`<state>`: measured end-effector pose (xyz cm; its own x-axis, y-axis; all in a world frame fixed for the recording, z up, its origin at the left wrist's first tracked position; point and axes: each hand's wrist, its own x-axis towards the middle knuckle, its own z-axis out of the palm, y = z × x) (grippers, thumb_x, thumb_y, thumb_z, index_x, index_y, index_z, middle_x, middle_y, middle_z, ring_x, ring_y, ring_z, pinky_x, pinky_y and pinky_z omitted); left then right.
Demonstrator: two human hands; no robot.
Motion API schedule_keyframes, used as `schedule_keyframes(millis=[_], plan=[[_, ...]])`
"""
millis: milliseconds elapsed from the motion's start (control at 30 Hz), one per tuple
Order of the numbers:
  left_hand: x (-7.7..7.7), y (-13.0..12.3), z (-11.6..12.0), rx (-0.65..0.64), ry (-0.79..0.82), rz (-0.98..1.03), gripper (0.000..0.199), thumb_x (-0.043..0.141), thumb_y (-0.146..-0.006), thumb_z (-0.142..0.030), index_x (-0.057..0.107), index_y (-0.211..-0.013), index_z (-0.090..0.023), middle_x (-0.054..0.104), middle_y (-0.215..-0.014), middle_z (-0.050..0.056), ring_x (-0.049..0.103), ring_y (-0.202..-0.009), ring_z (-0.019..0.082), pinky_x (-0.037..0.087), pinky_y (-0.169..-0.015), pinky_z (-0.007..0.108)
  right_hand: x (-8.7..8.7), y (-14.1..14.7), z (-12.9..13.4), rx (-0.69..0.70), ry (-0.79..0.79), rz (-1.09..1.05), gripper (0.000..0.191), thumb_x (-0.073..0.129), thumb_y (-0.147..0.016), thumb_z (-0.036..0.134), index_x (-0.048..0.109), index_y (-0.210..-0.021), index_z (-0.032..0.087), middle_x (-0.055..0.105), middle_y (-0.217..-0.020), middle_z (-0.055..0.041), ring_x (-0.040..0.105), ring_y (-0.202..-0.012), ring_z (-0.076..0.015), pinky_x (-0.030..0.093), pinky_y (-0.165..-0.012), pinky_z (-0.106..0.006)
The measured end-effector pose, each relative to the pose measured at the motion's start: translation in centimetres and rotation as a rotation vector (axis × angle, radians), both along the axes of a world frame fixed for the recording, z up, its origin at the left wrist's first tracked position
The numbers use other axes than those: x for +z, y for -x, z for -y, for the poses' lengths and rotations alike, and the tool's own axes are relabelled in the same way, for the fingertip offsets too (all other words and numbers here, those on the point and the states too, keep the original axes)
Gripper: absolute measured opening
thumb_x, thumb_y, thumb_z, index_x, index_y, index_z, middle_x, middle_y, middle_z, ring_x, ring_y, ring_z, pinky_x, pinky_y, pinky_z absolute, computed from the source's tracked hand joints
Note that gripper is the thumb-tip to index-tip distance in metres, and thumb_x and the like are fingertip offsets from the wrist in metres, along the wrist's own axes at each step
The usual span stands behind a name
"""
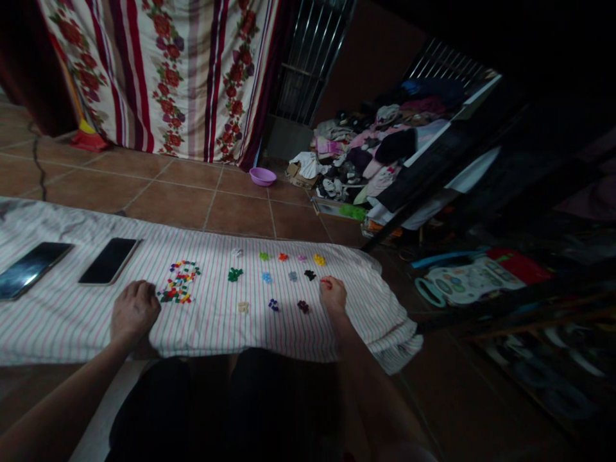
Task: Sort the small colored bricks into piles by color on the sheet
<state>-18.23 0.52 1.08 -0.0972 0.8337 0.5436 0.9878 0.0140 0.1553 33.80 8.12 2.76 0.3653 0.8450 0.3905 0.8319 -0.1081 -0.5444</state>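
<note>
The person's dark-clad knees (260,398) are nearest, below the striped cloth on the table (206,333). The left hand (136,308) rests on the cloth, fingers curled, just beside the mixed pile (177,295) of small coloured pieces; whether it holds anything cannot be told. The nearest row has a beige pile (243,307), a dark blue pile (273,305) and a brown pile (303,307).

Next come a green pile (235,274), a light blue pile (266,277), a grey pile (293,276) and a black pile (310,274). Right of the black, the right hand (333,292) has its fingers drawn together at red pieces (326,281); whether its grip holds or only touches them cannot be told. Two phones lie to the left.

The far row runs white, lime, orange, pink, yellow. Beyond, on the tiled floor (240,199), sit a purple basin (262,176) and heaped clothes (370,144), near a flowered curtain (192,83).
</note>
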Motion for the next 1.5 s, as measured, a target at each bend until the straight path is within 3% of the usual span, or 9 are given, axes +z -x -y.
schedule_keyframes(millis=[200,433,1100,1267,1500], plan=[[-0.2,0.1,0.0,0.013,0.01,-0.032,0.018,0.039,-0.085,-0.022,0.055,-0.089,-0.016,0.06,-0.088,0.011,0.056,-0.086,0.026,0.046,-0.078,0.04,-0.3,-3.8,-0.3,-0.115,0.071,0.026,0.031,0.044,-0.073,0.022,0.072,-0.086,0.016,0.07,-0.086,-0.0099,0.059,-0.082,-0.0214,0.046,-0.078,-0.032],[-0.2,0.0,-0.1,-0.004,0.011,0.006,0.017,0.039,-0.084,-0.021,0.055,-0.088,-0.016,0.06,-0.089,0.012,0.057,-0.088,0.026,0.045,-0.08,0.04,-0.5,-5.3,-0.9,-0.17,0.147,0.061,0.034,0.042,-0.076,0.021,0.073,-0.088,0.014,0.068,-0.082,-0.011,0.06,-0.077,-0.0221,0.044,-0.071,-0.032],[-0.1,-0.2,-0.1,0.025,0.043,0.056,0.02,0.038,-0.085,-0.024,0.056,-0.09,-0.017,0.061,-0.095,0.014,0.056,-0.09,0.027,0.046,-0.082,0.042,-1.5,-4.9,-1.6,-0.086,0.117,0.16,0.03,0.047,-0.076,0.017,0.074,-0.09,0.016,0.067,-0.09,-0.0099,0.059,-0.08,-0.0198,0.044,-0.077,-0.03],[0.0,-0.2,-0.1,0.019,0.048,0.12,0.02,0.04,-0.082,-0.023,0.057,-0.09,-0.017,0.06,-0.095,0.013,0.055,-0.093,0.026,0.045,-0.084,0.042,-1.2,-4.2,-1.2,-0.017,0.127,0.184,0.03,0.046,-0.077,0.017,0.074,-0.087,0.016,0.066,-0.091,-0.01,0.058,-0.085,-0.0197,0.043,-0.081,-0.03],[-0.7,0.2,-0.3,0.035,0.052,0.043,0.02,0.041,-0.082,-0.022,0.057,-0.093,-0.016,0.061,-0.098,0.014,0.055,-0.094,0.027,0.044,-0.085,0.041,-2.0,-2.3,-1.4,0.099,0.076,0.176,0.029,0.046,-0.077,0.019,0.073,-0.085,0.017,0.066,-0.092,-0.0107,0.058,-0.088,-0.0211,0.045,-0.085,-0.032]])
